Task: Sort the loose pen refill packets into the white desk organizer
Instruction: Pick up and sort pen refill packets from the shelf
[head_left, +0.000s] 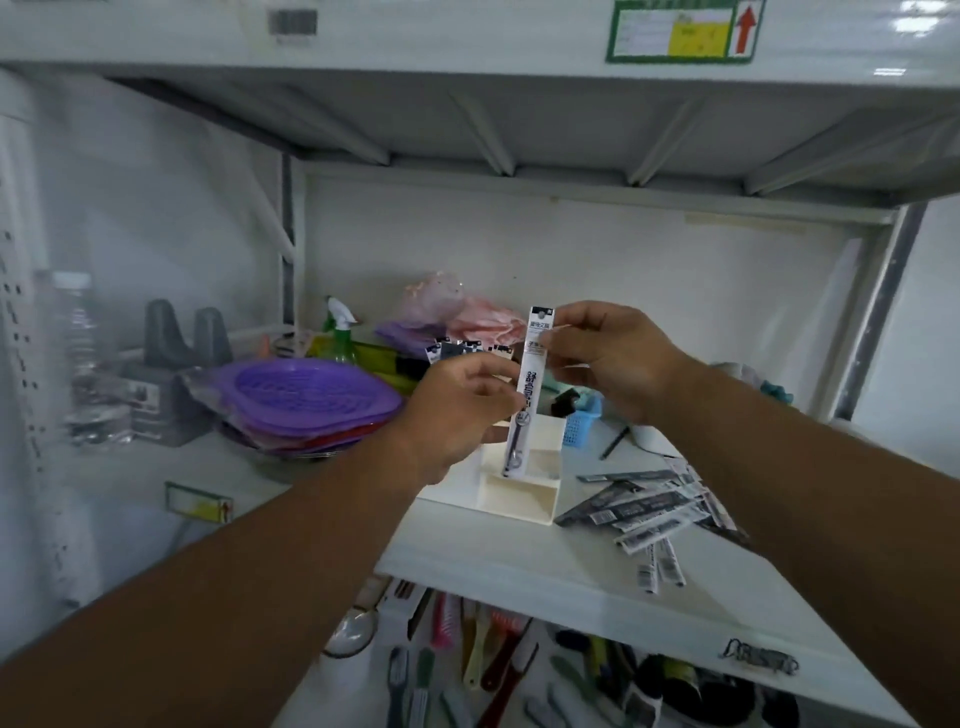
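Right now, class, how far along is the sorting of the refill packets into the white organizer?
Done: a few packets seem to stand in the white organizer, behind the left hand. In hand: one packet is held upright over the organizer by both hands, the right hand pinching its top. Left: a loose pile of packets lies on the shelf to the right.

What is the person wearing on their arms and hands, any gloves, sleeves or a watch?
Nothing that shows. The left hand and right hand are bare, with no gloves and no rings visible. Both forearms are uncovered as far as the picture's edges, with no sleeves, watch or wristband in sight. Anything worn above that is out of view.
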